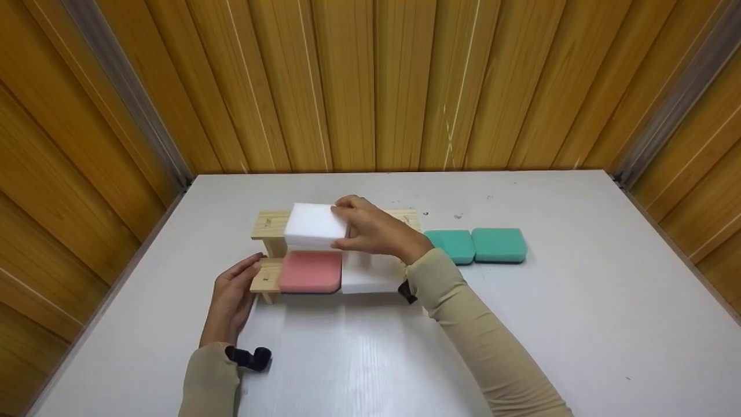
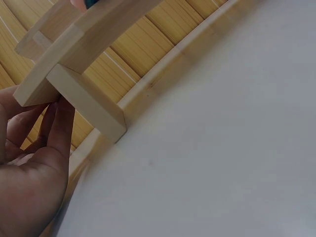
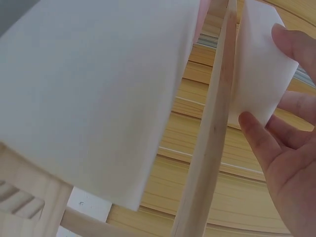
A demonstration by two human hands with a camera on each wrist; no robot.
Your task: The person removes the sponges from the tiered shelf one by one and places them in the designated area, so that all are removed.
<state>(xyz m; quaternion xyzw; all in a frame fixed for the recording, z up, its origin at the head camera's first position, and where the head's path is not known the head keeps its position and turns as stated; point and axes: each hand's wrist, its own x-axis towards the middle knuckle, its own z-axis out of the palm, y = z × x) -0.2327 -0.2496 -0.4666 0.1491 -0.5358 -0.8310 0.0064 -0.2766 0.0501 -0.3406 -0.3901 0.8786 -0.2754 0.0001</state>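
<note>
A two-step wooden rack (image 1: 266,275) stands on the table. My right hand (image 1: 376,230) pinches a white sponge block (image 1: 314,222) at the rear step, left of its middle; the right wrist view shows this hand (image 3: 291,163) with thumb and fingers on the block (image 3: 260,64). On the front step lie a pink sponge (image 1: 311,271) and, touching its right side, another white block (image 1: 370,277). My left hand (image 1: 230,301) holds the front step's left end; in the left wrist view its fingers (image 2: 60,121) curl under the wooden end (image 2: 49,74).
Two green sponges (image 1: 449,245) (image 1: 499,244) lie side by side on the white table (image 1: 579,313), right of the rack. Wood-patterned panels (image 1: 347,87) rise behind the table and at both sides.
</note>
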